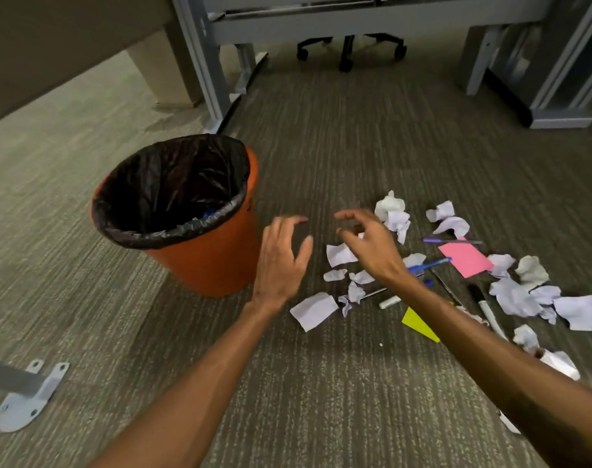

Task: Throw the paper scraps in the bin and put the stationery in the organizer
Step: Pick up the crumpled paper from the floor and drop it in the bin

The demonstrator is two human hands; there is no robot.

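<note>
An orange bin [217, 265] lined with a black bag stands on the carpet at the left. Several white paper scraps [313, 310] lie scattered to its right, mixed with a blue pen [429, 264], a purple pen [451, 241], a pink sticky pad [465, 259], a yellow note [418, 325] and a white marker [492, 317]. My left hand [281, 261] hovers beside the bin with fingers loosely spread and holds nothing. My right hand [369, 243] hangs over the scraps with fingers curved and apart; nothing is visibly held. No organizer is in view.
Grey desk legs [207, 79] and an office chair base [348, 52] stand at the back. A metal floor bracket [34, 396] lies at the lower left. More scraps [585, 312] reach the right edge.
</note>
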